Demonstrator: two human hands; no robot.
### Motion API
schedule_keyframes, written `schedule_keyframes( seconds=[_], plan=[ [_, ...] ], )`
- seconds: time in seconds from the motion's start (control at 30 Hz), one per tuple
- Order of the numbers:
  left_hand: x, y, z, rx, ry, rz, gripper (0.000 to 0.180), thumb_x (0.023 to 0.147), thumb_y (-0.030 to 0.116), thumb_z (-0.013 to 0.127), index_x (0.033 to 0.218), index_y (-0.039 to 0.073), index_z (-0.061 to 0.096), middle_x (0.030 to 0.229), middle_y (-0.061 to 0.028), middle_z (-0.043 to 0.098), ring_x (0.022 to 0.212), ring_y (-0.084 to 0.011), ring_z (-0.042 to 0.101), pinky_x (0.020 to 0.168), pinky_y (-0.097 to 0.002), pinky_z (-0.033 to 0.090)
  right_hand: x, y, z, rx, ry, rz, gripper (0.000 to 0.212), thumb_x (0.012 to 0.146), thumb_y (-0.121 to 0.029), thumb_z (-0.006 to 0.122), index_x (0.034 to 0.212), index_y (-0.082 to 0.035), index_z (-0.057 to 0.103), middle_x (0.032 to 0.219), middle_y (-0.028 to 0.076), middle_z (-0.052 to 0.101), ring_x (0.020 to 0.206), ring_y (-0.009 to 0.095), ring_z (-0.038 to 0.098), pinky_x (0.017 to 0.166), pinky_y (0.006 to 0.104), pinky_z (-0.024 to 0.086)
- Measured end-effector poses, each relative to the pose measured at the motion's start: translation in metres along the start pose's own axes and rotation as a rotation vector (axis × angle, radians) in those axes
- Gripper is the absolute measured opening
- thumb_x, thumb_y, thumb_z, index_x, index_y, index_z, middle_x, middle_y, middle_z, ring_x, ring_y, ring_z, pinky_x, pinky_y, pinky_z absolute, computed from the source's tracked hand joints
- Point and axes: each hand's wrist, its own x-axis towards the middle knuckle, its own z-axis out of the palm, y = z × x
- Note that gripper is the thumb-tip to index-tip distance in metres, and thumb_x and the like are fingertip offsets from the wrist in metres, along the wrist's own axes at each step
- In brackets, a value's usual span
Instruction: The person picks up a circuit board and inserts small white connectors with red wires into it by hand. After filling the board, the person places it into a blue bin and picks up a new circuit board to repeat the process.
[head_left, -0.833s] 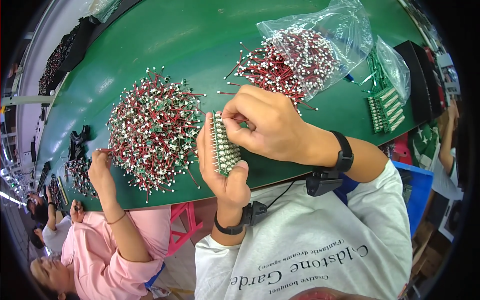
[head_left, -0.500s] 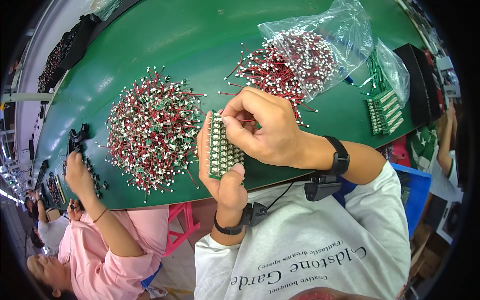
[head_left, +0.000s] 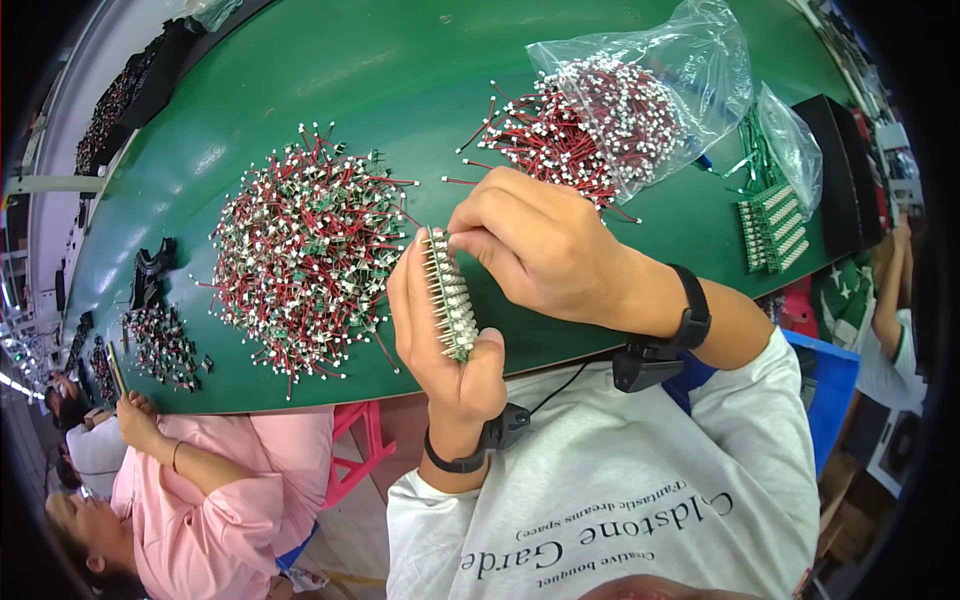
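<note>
A green circuit board panel (head_left: 455, 305) with rows of small white connectors and pins along one side is gripped in my left hand (head_left: 424, 340), thumb on its near end and fingers behind it. My right hand (head_left: 552, 248) is closed in a pinch against the panel's far end. Whatever its fingertips hold is too small and covered to make out. Left of the panel lies a big heap of small boards with red wires and white plugs (head_left: 305, 262). Beyond my right hand lies a pile of red wire leads with white plugs (head_left: 560, 135), partly under a clear plastic bag (head_left: 690, 60).
More connector panels (head_left: 772, 230) are stacked on the right of the green table (head_left: 400, 60), beside a small clear bag (head_left: 795, 150) and a black box (head_left: 830, 170). At the left, a co-worker in pink (head_left: 215, 500) sits near a pile of small black parts (head_left: 160, 345).
The panel in my left hand has turned more edge-on, showing its pins. My right fingers have closed tighter at its far end. The co-worker's raised hand has drawn back toward the table edge.
</note>
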Motion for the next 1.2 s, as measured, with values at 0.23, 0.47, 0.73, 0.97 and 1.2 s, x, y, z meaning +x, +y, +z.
schedule_keyframes(
  seconds=[0.23,0.47,0.73,0.97,1.2],
  plan=[
    [0.002,0.004,-0.003,0.17,-0.068,0.04,0.084,0.058,0.012,0.052,0.136,-0.017,0.039,0.13,-0.033,0.047,0.116,-0.0436,0.051,0.103,-0.0471,0.039,0.0,0.002,0.008,-0.007,0.015,0.009,0.018,0.073,0.007,0.072,0.084,-0.001,0.061,0.075,0.01,0.059,0.063,0.024,0.06,0.052,0.0326,0.048],
    [0.001,-0.003,-0.01,0.047,-0.079,-0.013,0.084,0.059,0.012,0.054,0.137,-0.015,0.04,0.131,-0.0305,0.048,0.118,-0.0411,0.051,0.103,-0.0461,0.04,0.003,0.0,0.006,-0.064,-0.009,0.017,0.018,0.072,0.006,0.073,0.086,0.0,0.063,0.075,0.01,0.06,0.064,0.025,0.06,0.054,0.0335,0.048],
    [0.002,0.001,-0.033,-0.591,0.439,-0.213,0.088,0.069,0.017,0.059,0.144,-0.014,0.027,0.136,-0.0284,0.047,0.119,-0.0347,0.054,0.104,-0.0462,0.044,0.0,0.037,-0.035,-0.095,-0.493,0.028,0.027,0.068,-0.003,0.077,0.092,-0.011,0.07,0.09,0.006,0.056,0.085,0.026,0.056,0.071,0.0374,0.047],
    [-0.001,-0.001,-0.013,-0.7,0.315,-0.334,0.08,0.068,0.02,0.052,0.138,-0.014,0.036,0.135,-0.0308,0.048,0.117,-0.0408,0.055,0.101,-0.0529,0.046,-0.013,0.049,-0.014,-0.131,-0.408,-0.178,0.019,0.074,-0.003,0.073,0.09,-0.004,0.064,0.091,0.006,0.058,0.092,0.026,0.058,0.076,0.0365,0.049],
    [-0.002,0.004,-0.002,-0.77,0.285,-0.409,0.091,0.061,0.011,0.051,0.146,-0.012,0.029,0.134,-0.0267,0.05,0.119,-0.0323,0.055,0.104,-0.0426,0.045,0.018,-0.008,-0.028,0.162,-0.197,0.028,0.013,0.083,0.004,0.068,0.094,0.001,0.062,0.086,0.012,0.061,0.074,0.026,0.062,0.062,0.0315,0.052]
  ],
)
